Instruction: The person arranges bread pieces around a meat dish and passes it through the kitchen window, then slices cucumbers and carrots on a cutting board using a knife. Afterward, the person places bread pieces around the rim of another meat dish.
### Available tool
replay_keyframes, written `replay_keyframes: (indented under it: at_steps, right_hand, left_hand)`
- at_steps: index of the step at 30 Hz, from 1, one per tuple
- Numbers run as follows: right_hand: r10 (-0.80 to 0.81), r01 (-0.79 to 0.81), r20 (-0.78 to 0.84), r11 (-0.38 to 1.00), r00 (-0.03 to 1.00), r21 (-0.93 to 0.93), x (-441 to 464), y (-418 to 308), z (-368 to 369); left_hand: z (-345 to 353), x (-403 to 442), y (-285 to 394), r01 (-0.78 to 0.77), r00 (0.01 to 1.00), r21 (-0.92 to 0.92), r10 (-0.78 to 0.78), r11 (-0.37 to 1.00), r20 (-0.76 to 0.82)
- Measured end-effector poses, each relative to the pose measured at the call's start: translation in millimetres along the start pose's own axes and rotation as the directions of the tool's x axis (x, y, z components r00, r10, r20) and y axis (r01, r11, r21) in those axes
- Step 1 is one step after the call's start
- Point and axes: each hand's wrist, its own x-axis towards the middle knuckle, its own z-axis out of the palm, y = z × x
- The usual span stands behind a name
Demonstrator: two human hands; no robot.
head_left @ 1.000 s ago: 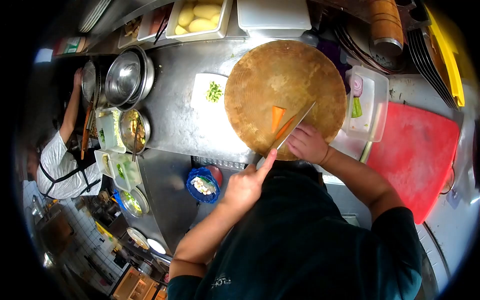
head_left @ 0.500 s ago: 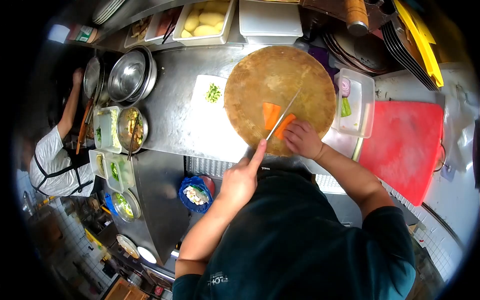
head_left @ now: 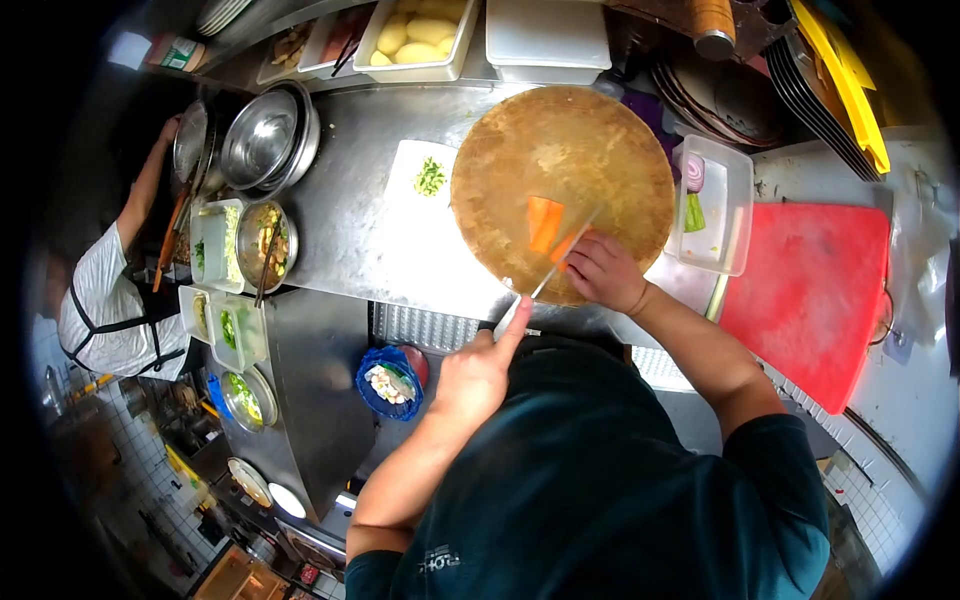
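Observation:
My left hand (head_left: 475,375) is closed round the pale handle of a knife (head_left: 549,278), with the index finger stretched along it. The knife's thin blade lies at a slant over the round wooden chopping board (head_left: 560,130), against a carrot piece under my fingers. My right hand (head_left: 605,272) is closed on this piece, its fingertips curled and pressed down beside the blade; the hand hides most of the piece. Another orange carrot piece (head_left: 543,222) lies on the board just left of the blade.
Left of the board, chopped greens (head_left: 430,178) lie on a white sheet or tray. A clear container (head_left: 725,205) with onion and a red cutting board (head_left: 805,300) are at right. Steel bowls (head_left: 262,140) stand left, near another person (head_left: 120,310). A blue-lined bin (head_left: 385,385) is below.
My left hand and the knife have drawn back slightly toward my body. My right hand stays on the carrot, which is now more covered. The view has shifted a little.

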Motion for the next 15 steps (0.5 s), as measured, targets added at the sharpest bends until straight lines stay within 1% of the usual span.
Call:
replay_keyframes:
  at_steps: [3,4,6,9,12,15]
  right_hand:
    - [0.030,-0.030,0.032,1.000,0.999,-0.003,-1,-6,-11]
    - [0.047,-0.048,0.051,0.999,0.998,0.010,-5,-8,-13]
    - [0.084,-0.088,0.090,0.996,0.992,0.035,-12,-10,-16]
    - [0.060,-0.061,0.051,0.998,0.997,0.010,-9,-11,-19]
    - [0.073,-0.074,0.075,0.997,0.994,0.008,-3,-12,-21]
    - [0.049,-0.048,0.088,0.999,0.995,-0.012,4,-13,-27]
  left_hand:
    - [3,0,-5,0.053,0.997,-0.047,-0.055,0.998,-0.045]
    - [5,0,-7,0.049,0.997,-0.042,-0.052,0.998,-0.059]
    - [7,1,-9,0.020,0.997,-0.067,-0.024,0.998,-0.071]
    - [11,5,-7,-0.033,0.997,-0.074,0.027,0.997,-0.073]
    - [14,7,-4,-0.064,0.998,-0.038,0.063,0.997,-0.032]
    - [17,11,-5,-0.082,0.997,-0.020,0.082,0.996,-0.008]
